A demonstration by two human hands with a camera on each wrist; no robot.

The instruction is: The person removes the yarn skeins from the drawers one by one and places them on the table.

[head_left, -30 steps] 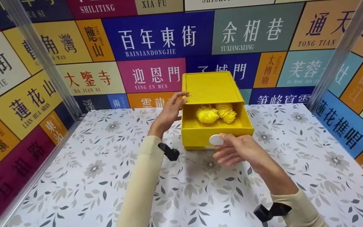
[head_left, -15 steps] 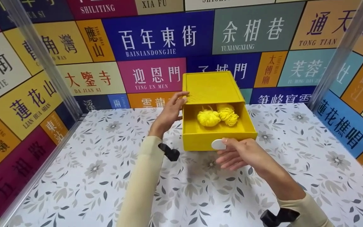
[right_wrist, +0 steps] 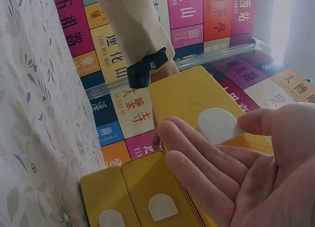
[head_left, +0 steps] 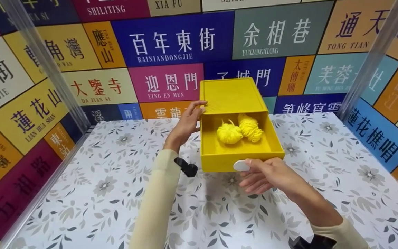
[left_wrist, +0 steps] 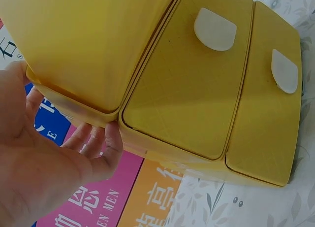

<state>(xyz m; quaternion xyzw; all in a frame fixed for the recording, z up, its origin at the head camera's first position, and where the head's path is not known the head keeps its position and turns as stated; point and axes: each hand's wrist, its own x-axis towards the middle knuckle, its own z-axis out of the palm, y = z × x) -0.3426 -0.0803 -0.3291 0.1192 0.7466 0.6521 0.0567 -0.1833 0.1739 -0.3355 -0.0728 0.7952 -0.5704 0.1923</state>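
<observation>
A yellow cabinet with three stacked drawers stands on the table; its top drawer is pulled well out. Inside the drawer lie two yellow yarn bundles, side by side. My right hand pinches the white tab handle on the drawer's front, thumb on the tab, other fingers extended below. My left hand rests against the cabinet's left side near its upper front corner, fingertips touching the side and top edge. Both lower drawers are closed, each with a white tab, in the left wrist view.
A white tablecloth with grey flowers and leaves covers the table. Colourful panels with printed characters stand right behind the cabinet and at both sides. Clear upright corner posts rise at the left and right.
The top drawer has slid farther out toward me, along with my right hand on its tab. More of the yarn bundles shows. My left hand stays at the cabinet's side.
</observation>
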